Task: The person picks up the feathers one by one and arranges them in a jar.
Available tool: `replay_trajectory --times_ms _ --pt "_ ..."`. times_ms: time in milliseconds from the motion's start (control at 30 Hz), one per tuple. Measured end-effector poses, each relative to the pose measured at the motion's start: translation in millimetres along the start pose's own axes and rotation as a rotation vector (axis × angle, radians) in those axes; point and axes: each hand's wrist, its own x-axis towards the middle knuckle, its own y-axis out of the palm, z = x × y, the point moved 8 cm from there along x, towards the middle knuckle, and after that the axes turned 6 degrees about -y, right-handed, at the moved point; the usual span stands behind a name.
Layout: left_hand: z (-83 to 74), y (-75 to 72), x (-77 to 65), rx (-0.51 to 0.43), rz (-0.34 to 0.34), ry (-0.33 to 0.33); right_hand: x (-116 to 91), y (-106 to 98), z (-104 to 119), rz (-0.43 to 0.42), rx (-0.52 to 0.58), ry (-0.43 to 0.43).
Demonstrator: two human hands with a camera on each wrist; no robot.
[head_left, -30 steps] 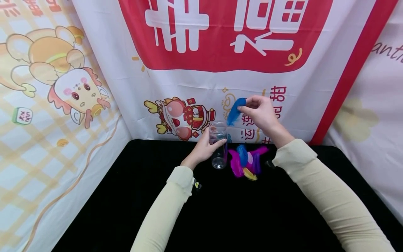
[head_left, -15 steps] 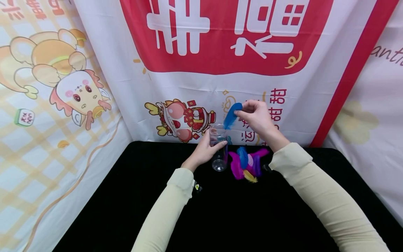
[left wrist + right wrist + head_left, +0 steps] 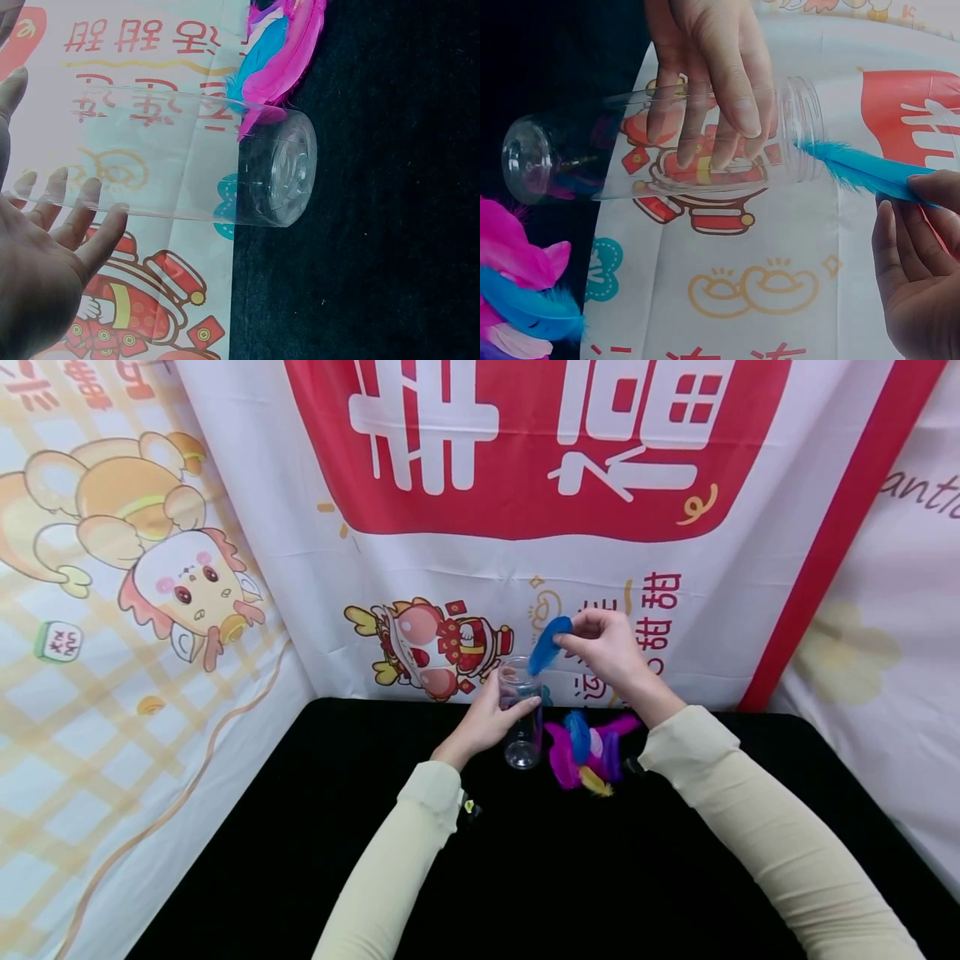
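Note:
My left hand (image 3: 483,720) grips a clear plastic jar (image 3: 522,750) near its top, fingers behind it and thumb across the front. The jar stands upright with an uncapped mouth, and nothing shows inside it in the left wrist view. Between thumb and fingers my right hand (image 3: 609,652) pinches a blue feather (image 3: 550,644). In the right wrist view the downy tip of that blue feather (image 3: 862,171) is at the jar's rim (image 3: 804,127). Beside the jar's base lies a pile of feathers: magenta (image 3: 564,760), blue (image 3: 578,737), pale pink, purple (image 3: 611,756) and yellow (image 3: 596,782).
A black cloth (image 3: 540,877) covers the table. Right behind its back edge hangs a white and red printed backdrop (image 3: 450,560). Printed cloths also hang at the left (image 3: 112,710) and right (image 3: 862,693). A small dark object (image 3: 634,766) shows by my right cuff.
My right hand has come down and left, bringing the blue feather from above the jar to its mouth. My left hand and the jar stay in place.

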Motion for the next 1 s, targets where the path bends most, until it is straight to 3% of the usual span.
replay_trajectory --times_ms 700,1000 --pt "1.1 -0.3 1.5 -0.023 0.020 0.017 1.5 16.3 -4.6 0.078 -0.057 -0.071" --pt "2.2 0.0 3.0 -0.011 0.021 0.011 1.1 24.2 -11.6 0.113 -0.059 -0.034"
